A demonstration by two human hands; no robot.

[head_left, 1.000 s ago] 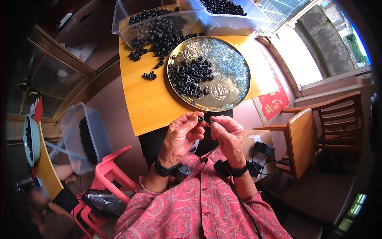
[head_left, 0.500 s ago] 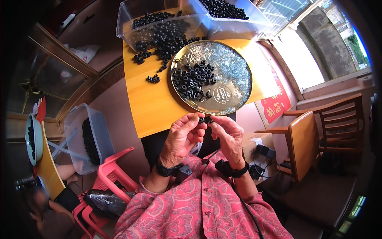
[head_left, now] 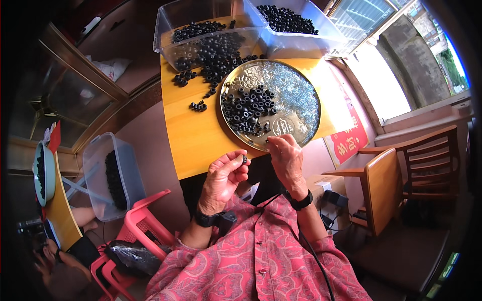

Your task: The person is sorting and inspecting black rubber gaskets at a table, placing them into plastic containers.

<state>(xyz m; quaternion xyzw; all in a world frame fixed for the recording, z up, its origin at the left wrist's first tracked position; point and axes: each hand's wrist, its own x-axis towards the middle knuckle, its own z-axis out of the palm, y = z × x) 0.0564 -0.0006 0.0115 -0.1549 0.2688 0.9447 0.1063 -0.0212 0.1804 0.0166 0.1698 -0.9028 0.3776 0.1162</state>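
Note:
Between thumb and fingertips, my left hand pinches a small black ring-shaped part, just off the table's near edge. My right hand is over the near rim of a round, shiny metal tray, its fingers closed together. A dark speck shows at those fingertips, too small to make out. On the tray's left half lies a heap of small black ring-shaped parts. The tray's right half carries a spread of tiny glittering bits.
More black parts lie loose on the yellow table beside a clear plastic bin. Another bin stands behind the tray. A pink plastic chair and a third bin are at left. A wooden chair is at right.
My right hand has moved away from the left one, forward to the tray's near rim. My left hand has lowered slightly and still pinches its black part.

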